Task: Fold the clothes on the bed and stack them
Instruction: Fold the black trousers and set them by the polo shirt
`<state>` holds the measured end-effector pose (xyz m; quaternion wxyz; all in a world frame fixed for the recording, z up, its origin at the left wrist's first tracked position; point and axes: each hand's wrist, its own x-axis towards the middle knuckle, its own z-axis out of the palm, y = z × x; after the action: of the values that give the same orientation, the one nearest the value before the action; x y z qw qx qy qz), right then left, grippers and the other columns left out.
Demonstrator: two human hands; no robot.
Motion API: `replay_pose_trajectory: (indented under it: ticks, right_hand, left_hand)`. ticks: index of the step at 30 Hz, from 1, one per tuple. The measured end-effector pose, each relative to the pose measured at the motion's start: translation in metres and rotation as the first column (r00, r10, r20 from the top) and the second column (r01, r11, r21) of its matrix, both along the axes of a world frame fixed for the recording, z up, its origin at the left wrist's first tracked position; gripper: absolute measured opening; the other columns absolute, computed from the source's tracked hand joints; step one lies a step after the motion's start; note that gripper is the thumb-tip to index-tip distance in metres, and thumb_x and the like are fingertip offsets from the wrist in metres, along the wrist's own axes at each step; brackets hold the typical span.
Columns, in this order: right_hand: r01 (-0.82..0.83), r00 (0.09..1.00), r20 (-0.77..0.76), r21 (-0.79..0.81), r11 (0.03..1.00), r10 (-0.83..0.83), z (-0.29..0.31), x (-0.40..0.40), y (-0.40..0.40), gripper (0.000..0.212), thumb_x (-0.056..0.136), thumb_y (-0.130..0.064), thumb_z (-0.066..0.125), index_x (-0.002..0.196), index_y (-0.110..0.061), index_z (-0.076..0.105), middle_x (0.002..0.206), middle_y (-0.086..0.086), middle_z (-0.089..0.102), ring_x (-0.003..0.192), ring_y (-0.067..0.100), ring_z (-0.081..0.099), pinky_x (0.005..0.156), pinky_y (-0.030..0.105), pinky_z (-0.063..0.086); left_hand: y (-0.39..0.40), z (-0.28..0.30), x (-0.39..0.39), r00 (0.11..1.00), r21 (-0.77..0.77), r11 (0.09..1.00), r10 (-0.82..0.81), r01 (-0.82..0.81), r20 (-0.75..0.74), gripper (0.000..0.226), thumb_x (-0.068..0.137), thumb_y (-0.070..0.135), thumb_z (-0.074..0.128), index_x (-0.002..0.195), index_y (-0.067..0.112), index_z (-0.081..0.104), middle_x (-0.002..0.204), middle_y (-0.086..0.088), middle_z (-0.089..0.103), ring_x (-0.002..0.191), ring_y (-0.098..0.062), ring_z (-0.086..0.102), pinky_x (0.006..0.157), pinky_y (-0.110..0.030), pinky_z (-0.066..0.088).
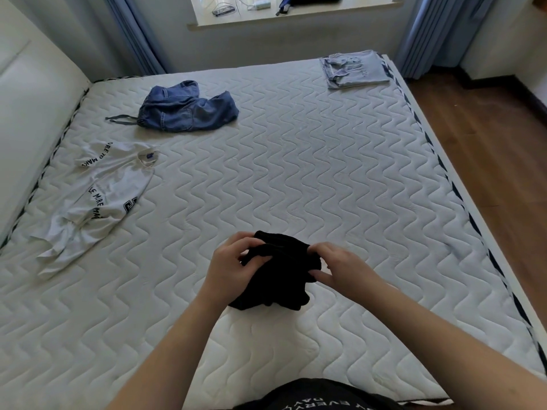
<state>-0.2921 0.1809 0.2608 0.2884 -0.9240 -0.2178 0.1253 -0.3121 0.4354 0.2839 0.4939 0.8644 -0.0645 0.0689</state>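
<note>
A black garment (278,273) sits bunched in a crumpled heap near the front middle of the quilted white mattress (296,161). Far left lies a white T-shirt (100,199) with black lettering — spread loosely, wrinkled, unfolded. Beyond it, a blue denim piece (186,109) lies rumpled. At the far right corner rests a pale blue folded stack (353,69) — flat, neat.

- Soft daylight is cast from the window (293,7) at the far wall.
- Faint shadows are thrown on the mattress (296,161).
- Edges are bent by the wide lens.
- Detail is slightly smeared.
</note>
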Motion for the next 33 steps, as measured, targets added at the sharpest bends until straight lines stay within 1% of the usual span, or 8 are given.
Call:
replay_pose_trajectory:
  ticks: [8,11,14,18,22,25,29,33]
  right_hand:
    - [-0.104,0.993,0.043,-0.11,0.988,0.11,-0.005,0.006,0.01,0.026,0.098,-0.018,0.053,0.116,-0.01,0.069,0.114,0.012,0.065,0.101,0.034,0.06,0.084,0.036,0.046]
    - [-0.095,0.995,0.035,-0.031,0.995,0.097,-0.006,0.009,0.001,0.025,0.101,-0.018,0.049,0.117,-0.004,0.062,0.121,0.009,0.061,0.103,0.029,0.06,0.088,0.033,0.046]
    - [-0.083,0.993,0.085,0.054,0.995,0.079,-0.005,0.008,-0.007,0.021,0.102,-0.016,0.047,0.113,-0.002,0.059,0.126,0.006,0.058,0.1,0.023,0.061,0.087,0.025,0.046]
    - [0.116,0.992,0.022,0.276,0.954,-0.127,-0.003,0.005,-0.002,0.018,0.102,-0.014,0.045,0.112,-0.01,0.06,0.115,-0.008,0.063,0.095,0.009,0.059,0.087,0.024,0.046]
    - [0.174,0.983,-0.111,0.318,0.932,-0.145,0.003,0.008,0.003,0.013,0.097,-0.045,0.045,0.1,-0.035,0.052,0.105,-0.029,0.059,0.09,-0.001,0.059,0.08,0.021,0.044]
    - [0.083,0.992,-0.109,0.23,0.97,-0.059,0.006,0.01,0.002,0.036,0.077,-0.063,0.062,0.096,-0.042,0.039,0.113,-0.031,0.054,0.094,-0.001,0.056,0.084,0.017,0.046]
    - [0.201,0.978,-0.018,0.345,0.917,-0.208,0.015,0.018,0.007,0.046,0.079,-0.029,0.079,0.092,-0.045,0.037,0.091,-0.016,0.06,0.082,0.007,0.058,0.077,0.024,0.049]
    - [0.336,0.942,-0.199,0.578,0.744,-0.271,0.044,0.041,0.016,0.059,0.078,-0.02,0.08,0.117,-0.046,0.044,0.093,-0.015,0.068,0.093,0.008,0.066,0.088,0.017,0.049]
  left_hand:
    - [0.001,-0.003,-0.003,1.0,0.049,0.999,-0.007,0.006,0.015,0.017,0.079,0.022,0.072,0.095,0.018,0.071,0.102,0.014,0.063,0.095,-0.011,0.063,0.073,-0.027,0.057]
    - [0.009,-0.006,0.001,1.0,0.035,0.999,0.017,-0.017,-0.012,0.016,0.081,0.017,0.073,0.096,0.019,0.07,0.103,0.017,0.061,0.096,-0.01,0.063,0.078,-0.023,0.056]
    - [0.018,-0.007,0.006,0.998,0.003,0.999,0.05,-0.05,-0.034,0.028,0.081,0.01,0.075,0.093,0.033,0.064,0.102,0.018,0.061,0.095,-0.009,0.063,0.079,-0.02,0.054]
    - [0.018,-0.005,0.012,0.992,-0.088,0.992,0.076,-0.085,-0.103,0.028,0.082,0.016,0.072,0.088,0.042,0.062,0.098,0.016,0.065,0.093,-0.011,0.065,0.08,-0.018,0.052]
    - [0.015,-0.002,0.017,0.976,-0.23,0.961,0.11,-0.152,-0.187,0.016,0.079,0.023,0.07,0.085,0.037,0.065,0.092,0.009,0.07,0.09,-0.012,0.068,0.082,-0.02,0.052]
    - [0.014,0.004,0.023,0.974,-0.249,0.956,0.105,-0.154,-0.198,0.012,0.078,0.025,0.071,0.086,0.032,0.065,0.091,0.005,0.071,0.09,-0.015,0.069,0.081,-0.023,0.052]
    - [0.015,0.015,0.03,0.984,-0.222,0.969,0.071,-0.107,-0.164,0.012,0.079,0.028,0.072,0.088,0.03,0.066,0.094,0.006,0.07,0.093,-0.016,0.068,0.088,-0.034,0.054]
    - [0.02,0.042,0.047,0.988,-0.272,0.955,0.086,-0.117,-0.124,0.032,0.075,0.034,0.075,0.103,0.034,0.06,0.097,0.004,0.069,0.094,-0.017,0.068,0.089,-0.033,0.055]
